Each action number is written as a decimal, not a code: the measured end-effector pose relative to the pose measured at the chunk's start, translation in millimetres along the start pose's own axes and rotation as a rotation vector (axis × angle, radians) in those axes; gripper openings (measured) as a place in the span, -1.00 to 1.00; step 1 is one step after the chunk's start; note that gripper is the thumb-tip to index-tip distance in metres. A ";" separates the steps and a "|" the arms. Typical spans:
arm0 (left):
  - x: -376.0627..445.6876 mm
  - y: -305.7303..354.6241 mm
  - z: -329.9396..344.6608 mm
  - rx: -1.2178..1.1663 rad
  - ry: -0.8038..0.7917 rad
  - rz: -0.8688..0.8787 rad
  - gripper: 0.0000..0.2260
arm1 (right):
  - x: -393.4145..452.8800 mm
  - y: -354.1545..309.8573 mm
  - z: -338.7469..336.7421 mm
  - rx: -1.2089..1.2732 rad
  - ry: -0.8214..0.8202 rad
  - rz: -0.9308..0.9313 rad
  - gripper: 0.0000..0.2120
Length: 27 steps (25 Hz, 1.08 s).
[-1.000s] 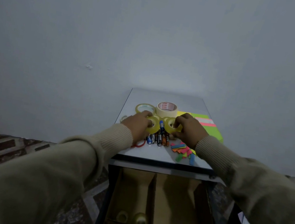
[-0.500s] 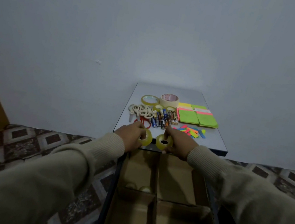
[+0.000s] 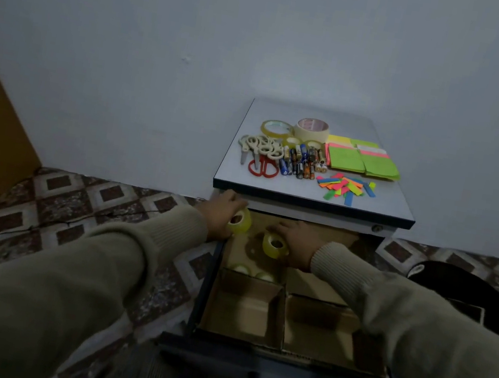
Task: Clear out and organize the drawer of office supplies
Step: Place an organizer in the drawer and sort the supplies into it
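1. Drawer (image 3: 293,351) stands pulled out below the cabinet top (image 3: 385,198), its dark front edge nearest us and cardboard dividers splitting it into compartments.
2. At its far left corner, just under the cabinet's front lip, our left hand (image 3: 221,213) curls around a yellowish tape roll (image 3: 239,220), held over the drawer's left wall.
3. Slightly to the right, our right hand (image 3: 295,239) grips a second tape roll (image 3: 275,246) above the far left compartment.
4. Beneath that roll, two more rolls (image 3: 252,272) lie against the cross divider, with bare cardboard behind them.
5. We see both near compartments bare to their cardboard floors, and the far right one shows bare cardboard past our right sleeve.
6. On top, from left: scissors (image 3: 260,154), batteries (image 3: 301,164), larger tape rolls (image 3: 294,127) behind them, then sticky notes (image 3: 361,161) and coloured tabs (image 3: 346,186).
7. A clear strip runs along the top's front edge, and patterned floor (image 3: 73,209) lies open left of the drawer.
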<state>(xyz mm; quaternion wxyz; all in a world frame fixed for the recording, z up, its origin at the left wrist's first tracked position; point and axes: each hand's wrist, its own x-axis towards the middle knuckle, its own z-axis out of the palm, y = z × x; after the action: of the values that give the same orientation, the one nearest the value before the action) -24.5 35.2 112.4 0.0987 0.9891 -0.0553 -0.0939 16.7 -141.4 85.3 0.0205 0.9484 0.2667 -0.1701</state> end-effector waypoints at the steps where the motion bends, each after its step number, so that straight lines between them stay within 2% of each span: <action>1: 0.8 -4.4 2.5 -0.013 0.001 0.007 -0.38 | 3.1 0.2 3.3 -0.029 -0.011 -0.005 -0.32; 5: 2.6 -20.4 18.3 -0.110 0.055 0.027 -0.46 | 14.7 0.8 23.0 -0.023 -0.071 -0.007 -0.27; 10: 12.5 -34.7 33.8 -0.165 0.011 -0.031 -0.47 | 36.9 1.2 48.3 -0.055 -0.101 -0.029 -0.26; 14: 22.2 -46.9 39.5 -0.154 0.004 -0.045 -0.45 | 48.4 3.6 53.7 -0.094 -0.138 -0.063 -0.39; 19: 29.5 -51.5 38.7 -0.162 0.027 -0.054 -0.43 | 46.2 -0.9 57.5 -0.296 -0.100 -0.116 -0.52; 21: 31.2 -52.2 38.6 -0.165 0.033 -0.051 -0.44 | 45.6 -4.0 59.3 -0.341 -0.111 -0.117 -0.52; 24: 33.6 -52.8 37.0 -0.163 0.035 -0.051 -0.45 | 44.8 -7.5 57.3 -0.416 -0.233 -0.108 -0.43; 27: 35.4 -54.3 36.3 -0.156 0.030 -0.049 -0.44 | 44.6 -7.5 56.8 -0.389 -0.269 -0.138 -0.40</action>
<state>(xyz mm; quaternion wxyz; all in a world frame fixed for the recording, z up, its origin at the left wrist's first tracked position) 7.9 76.9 60.0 0.1741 0.9807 -0.0221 -0.0856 30.8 -120.1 17.3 0.2262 0.8750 0.3534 -0.2412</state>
